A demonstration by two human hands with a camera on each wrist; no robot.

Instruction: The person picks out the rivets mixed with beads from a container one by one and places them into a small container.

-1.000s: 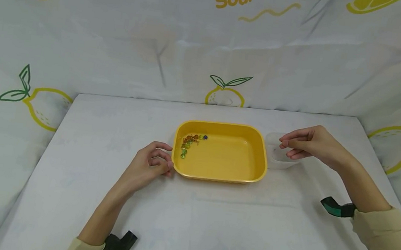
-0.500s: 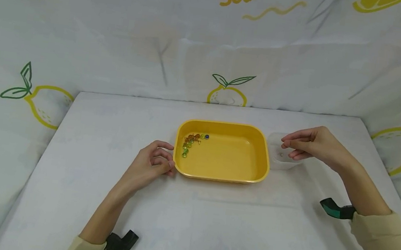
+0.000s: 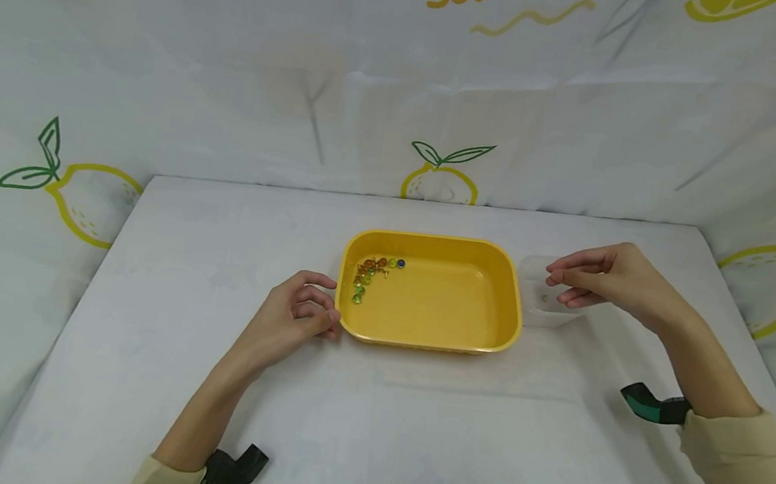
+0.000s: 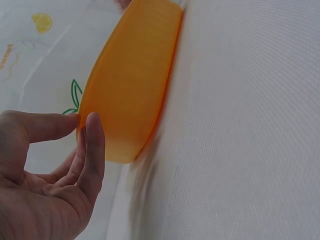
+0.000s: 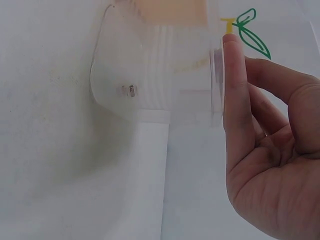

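Note:
A yellow tray [image 3: 434,304] sits mid-table, with several small shiny amber, green and blue beads [image 3: 370,270] gathered at its left end. My left hand [image 3: 290,315] is at the tray's left side. In the left wrist view a fingertip touches the rim and the thumb lies close before the outer wall. To the right, a clear plastic box [image 3: 537,315] stands against the tray with a tiny piece [image 5: 131,91] inside. Over this box hovers my right hand [image 3: 598,277], thumb and fingers drawn together; I cannot tell whether anything is between the tips.
The white tabletop [image 3: 421,448] stretches in front of the tray and to its left. A white sheet with lemon prints [image 3: 234,78] hangs behind and at both sides. Dark wrist devices [image 3: 233,465] extend below both wrists.
A tiny piece shows more plainly in the clear box than a second ago. Both hands and the yellow tray keep nearly the same places; the view has shifted slightly.

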